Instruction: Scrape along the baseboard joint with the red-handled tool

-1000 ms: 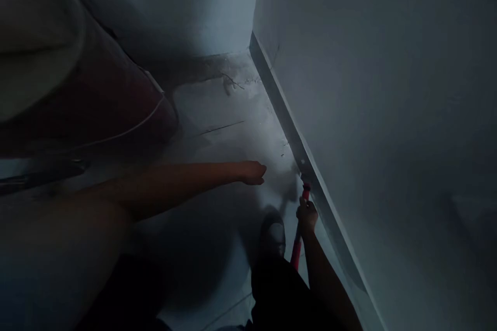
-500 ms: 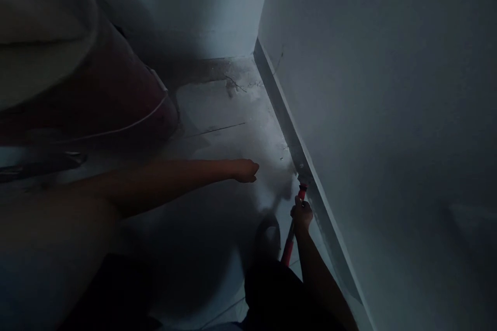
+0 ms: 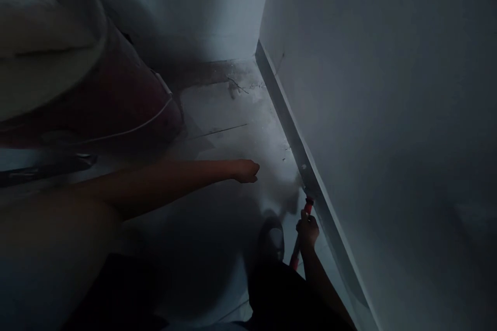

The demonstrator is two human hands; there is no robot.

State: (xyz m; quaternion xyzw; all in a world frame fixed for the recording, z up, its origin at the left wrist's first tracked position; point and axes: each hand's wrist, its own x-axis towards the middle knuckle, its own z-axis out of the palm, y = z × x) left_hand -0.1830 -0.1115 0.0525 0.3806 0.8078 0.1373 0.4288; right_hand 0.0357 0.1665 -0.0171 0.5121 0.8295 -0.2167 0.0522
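My right hand (image 3: 308, 230) is wrapped round the red-and-grey handle of a scraper (image 3: 308, 207). Its head, dim and hard to make out, meets the dark skirting board (image 3: 289, 119) at the foot of the right wall. The lower part of the handle runs back beside my leg. My left hand (image 3: 246, 171) hangs over the floor with its fingers curled into a fist, and nothing shows in it. Below it, my dark shoe (image 3: 272, 240) stands near the scraper.
A large dark red bucket (image 3: 128, 93) with a wire handle stands on the left. Debris and a thin twig-like strand (image 3: 237, 86) lie on the dusty floor (image 3: 217, 108) near the corner. A dark object (image 3: 46, 169) lies below the bucket. Light is poor.
My right hand and the scraper have slid along the skirting board toward me, down and slightly right in view. My left hand has hardly moved. The view has shifted slightly.
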